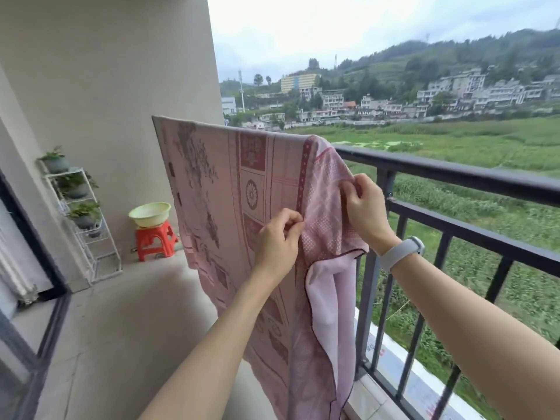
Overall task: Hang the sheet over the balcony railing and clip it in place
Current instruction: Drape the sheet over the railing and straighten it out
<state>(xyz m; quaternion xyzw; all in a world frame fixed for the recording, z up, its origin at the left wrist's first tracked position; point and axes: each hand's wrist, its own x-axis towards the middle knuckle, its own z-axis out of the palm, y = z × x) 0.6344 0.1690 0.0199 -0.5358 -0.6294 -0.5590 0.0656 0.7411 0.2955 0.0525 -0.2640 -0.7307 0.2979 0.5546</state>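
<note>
Now the pink patterned sheet (218, 189) hangs draped over the top rail of the dark balcony railing (454, 174), and your left hand (277, 241) and right hand (365, 207) each pinch its folded right edge.

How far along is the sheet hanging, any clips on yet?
Done: the pink patterned sheet is already draped over the balcony railing, hanging down the inside. In hand: the left hand and right hand both pinch the folded-over corner near the sheet's right edge, apparently to straighten it. Left: clipping. No clip shows on the sheet, the railing or in either hand.
</note>
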